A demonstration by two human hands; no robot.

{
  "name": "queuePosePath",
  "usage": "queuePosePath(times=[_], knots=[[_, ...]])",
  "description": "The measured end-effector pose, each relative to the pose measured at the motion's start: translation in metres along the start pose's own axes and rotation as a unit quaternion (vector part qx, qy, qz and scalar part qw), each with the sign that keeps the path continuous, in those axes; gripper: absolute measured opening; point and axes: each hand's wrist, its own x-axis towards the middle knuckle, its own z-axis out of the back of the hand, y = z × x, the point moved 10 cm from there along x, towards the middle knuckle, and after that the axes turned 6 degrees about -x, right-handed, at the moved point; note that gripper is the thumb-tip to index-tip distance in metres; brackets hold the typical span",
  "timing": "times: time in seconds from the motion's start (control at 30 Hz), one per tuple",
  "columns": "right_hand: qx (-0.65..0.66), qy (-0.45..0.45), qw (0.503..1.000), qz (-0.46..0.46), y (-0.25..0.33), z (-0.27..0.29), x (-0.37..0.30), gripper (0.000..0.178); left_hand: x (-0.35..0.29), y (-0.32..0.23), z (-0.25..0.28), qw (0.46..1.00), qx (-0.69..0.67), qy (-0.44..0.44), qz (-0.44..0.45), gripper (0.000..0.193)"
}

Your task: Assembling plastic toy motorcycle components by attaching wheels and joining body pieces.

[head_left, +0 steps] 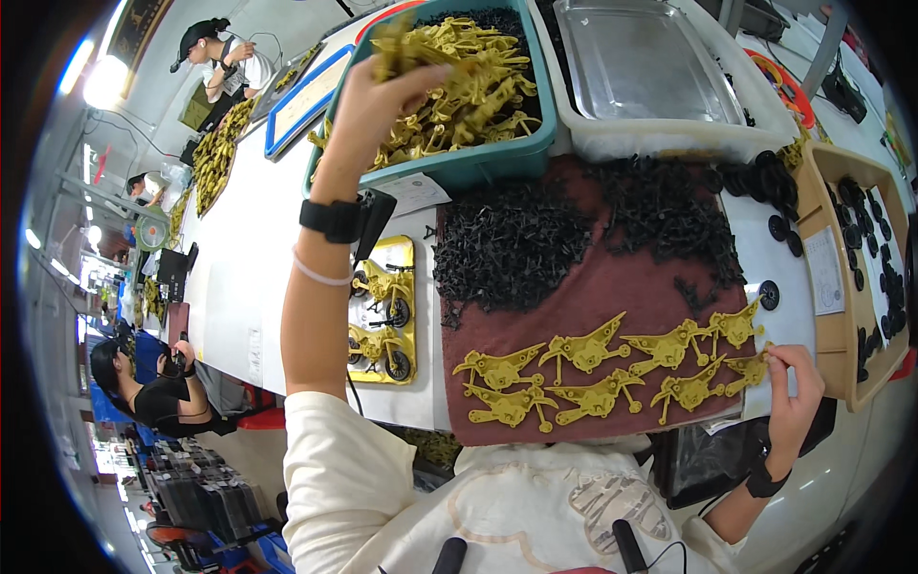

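Note:
My left hand point(392, 94) is raised over the teal bin point(488, 170), closed around yellow plastic toy motorbike frames point(397, 48). Motion blurs them, and how many I hold cannot be made out. Beneath it the bin is heaped with more yellow frames point(478, 91). On the maroon cloth point(564, 330), similar frames point(598, 397) lie in two rows. At the right end of the lower row, my right hand point(798, 387) pinches the end of one yellow frame point(745, 372) between thumb and fingertips.
Heaps of small black parts point(516, 244) cover the cloth's far half. A yellow tray point(409, 364) with toy motorbikes stands left. Behind are a white tub point(669, 143) and metal tray point(650, 67). Black wheels point(765, 182) lie beside a tan box point(837, 325). Other people sit far left.

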Motion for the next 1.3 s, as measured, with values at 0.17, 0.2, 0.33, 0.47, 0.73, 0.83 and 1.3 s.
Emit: queuePosePath(times=[0.17,0.2,0.33,0.47,0.73,0.83,1.3], knots=[[0.021,0.004,0.999,0.031,0.016,-0.007,0.009,0.009,-0.013,-0.001,0.023,0.934,-0.353,-0.027,-0.041,0.026],[0.021,0.004,0.999,0.030,0.018,-0.009,0.011,0.009,-0.023,-0.010,0.012,0.916,-0.399,-0.008,-0.045,0.026],[0.044,0.015,0.998,0.047,0.033,-0.018,0.020,0.009,-0.058,-0.033,-0.018,0.863,-0.501,0.056,-0.037,0.029],[0.050,0.030,0.992,0.110,0.064,-0.024,0.029,0.011,-0.075,-0.035,-0.028,0.790,-0.594,0.149,-0.006,0.023],[0.061,0.054,0.992,0.098,0.069,-0.035,0.028,0.011,-0.082,-0.031,0.013,0.727,-0.678,0.102,-0.019,0.026],[0.058,0.054,0.992,0.095,0.067,-0.035,0.025,0.011,-0.075,-0.028,0.038,0.709,-0.689,0.122,-0.089,0.029],[0.329,0.110,0.932,0.109,0.120,-0.064,0.038,0.084,-0.147,-0.110,-0.134,0.866,-0.342,0.358,-0.070,0.071]])
